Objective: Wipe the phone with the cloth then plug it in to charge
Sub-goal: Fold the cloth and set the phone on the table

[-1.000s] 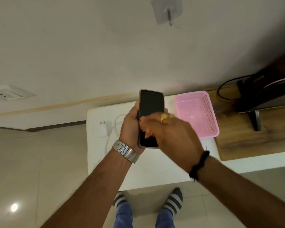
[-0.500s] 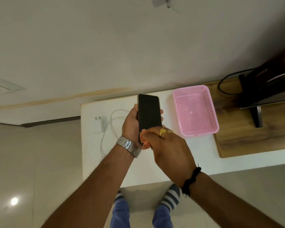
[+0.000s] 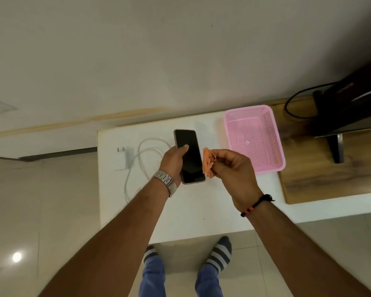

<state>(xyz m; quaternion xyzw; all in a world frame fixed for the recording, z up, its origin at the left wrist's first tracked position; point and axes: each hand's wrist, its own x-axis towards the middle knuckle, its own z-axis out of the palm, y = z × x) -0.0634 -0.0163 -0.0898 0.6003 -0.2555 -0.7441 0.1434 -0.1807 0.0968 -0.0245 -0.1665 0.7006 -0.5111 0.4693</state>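
Phone held screen-up above white table, left of pink basket. Left hand grips phone edge, thumb on glass. Right hand pinches bunched orange cloth against phone's basket side. Advice: steady phone, drag cloth full length of screen, light pressure.

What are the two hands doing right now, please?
Left hand: grips the phone, thumb on its screen.
Right hand: pinches the orange cloth beside the phone.
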